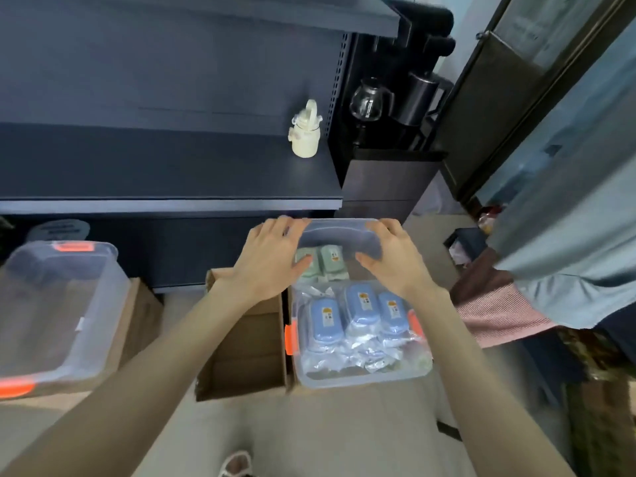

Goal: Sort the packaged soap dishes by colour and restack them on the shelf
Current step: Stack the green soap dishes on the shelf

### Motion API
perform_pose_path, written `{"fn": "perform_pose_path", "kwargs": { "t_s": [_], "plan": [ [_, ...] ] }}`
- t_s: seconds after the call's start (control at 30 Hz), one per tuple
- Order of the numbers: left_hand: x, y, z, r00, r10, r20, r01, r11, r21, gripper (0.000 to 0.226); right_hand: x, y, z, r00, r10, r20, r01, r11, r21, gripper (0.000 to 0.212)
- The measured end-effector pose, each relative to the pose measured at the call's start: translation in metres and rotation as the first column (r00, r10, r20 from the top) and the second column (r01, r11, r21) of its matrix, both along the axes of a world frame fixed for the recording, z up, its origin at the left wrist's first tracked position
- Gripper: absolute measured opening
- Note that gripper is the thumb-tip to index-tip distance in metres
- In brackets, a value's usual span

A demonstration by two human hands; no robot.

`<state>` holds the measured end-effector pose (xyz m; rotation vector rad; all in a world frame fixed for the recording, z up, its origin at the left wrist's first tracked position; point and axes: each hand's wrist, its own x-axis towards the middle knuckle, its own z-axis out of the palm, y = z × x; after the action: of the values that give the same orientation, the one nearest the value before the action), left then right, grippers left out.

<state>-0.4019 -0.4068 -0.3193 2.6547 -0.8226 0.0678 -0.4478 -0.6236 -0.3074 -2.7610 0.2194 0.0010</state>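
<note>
A clear plastic bin (361, 378) with orange latches sits on a cardboard box below me. It holds blue packaged soap dishes (361, 309) in clear bags, and pale green packaged ones (332, 261) at its far end. My left hand (272, 261) and my right hand (392, 256) both grip the bin's clear lid (339, 235) at its far end, fingers curled over the lid's edge, thumbs underneath. The lid covers only the far end of the bin. The dark blue shelf (172, 173) stands just beyond.
A cream bottle (304, 136) stands on the shelf at its right end. A second clear bin (58, 304) sits at the left on a box. An open cardboard box (244, 342) lies between the bins. A dark cabinet with kettles (395, 105) stands right.
</note>
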Motion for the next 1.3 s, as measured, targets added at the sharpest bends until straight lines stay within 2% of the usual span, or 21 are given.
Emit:
{"fn": "perform_pose_path", "kwargs": {
  "t_s": [0.3, 0.63, 0.7, 0.8, 0.87, 1.07, 1.17, 1.3],
  "plan": [
    [0.078, -0.063, -0.101, 0.949, 0.127, -0.288, -0.115, 0.992, 0.058, 0.056, 0.087, -0.059, -0.107, 0.986, 0.012, -0.168, 0.007, 0.993, 0.115, 0.050],
    [0.157, -0.122, -0.248, 0.766, 0.236, -0.598, -0.267, 0.963, 0.039, 0.055, 0.170, -0.107, -0.256, 0.931, -0.066, -0.359, 0.168, 0.951, 0.261, 0.047],
    [0.169, -0.134, -0.282, 0.683, 0.284, -0.673, -0.377, 0.926, 0.008, 0.054, 0.185, -0.114, -0.288, 0.916, -0.052, -0.399, 0.167, 0.952, 0.258, 0.048],
    [0.189, -0.152, -0.332, 0.459, 0.355, -0.814, -0.599, 0.800, 0.011, 0.057, 0.207, -0.124, -0.337, 0.899, -0.038, -0.437, 0.174, 0.945, 0.275, 0.051],
    [0.202, -0.163, -0.365, 0.357, 0.368, -0.859, -0.681, 0.732, 0.031, 0.061, 0.220, -0.129, -0.367, 0.891, -0.047, -0.452, 0.198, 0.936, 0.292, 0.054],
    [0.225, -0.185, -0.442, 0.210, 0.480, -0.852, -0.805, 0.579, 0.129, 0.077, 0.250, -0.146, -0.449, 0.850, -0.114, -0.515, 0.314, 0.893, 0.321, 0.061],
    [0.234, -0.191, -0.465, 0.156, 0.507, -0.848, -0.830, 0.533, 0.166, 0.085, 0.262, -0.153, -0.481, 0.820, -0.130, -0.557, 0.381, 0.851, 0.362, 0.075],
    [0.245, -0.196, -0.485, 0.098, 0.546, -0.832, -0.833, 0.503, 0.232, 0.087, 0.272, -0.157, -0.510, 0.763, -0.103, -0.638, 0.494, 0.730, 0.473, 0.102]
  ]
}}
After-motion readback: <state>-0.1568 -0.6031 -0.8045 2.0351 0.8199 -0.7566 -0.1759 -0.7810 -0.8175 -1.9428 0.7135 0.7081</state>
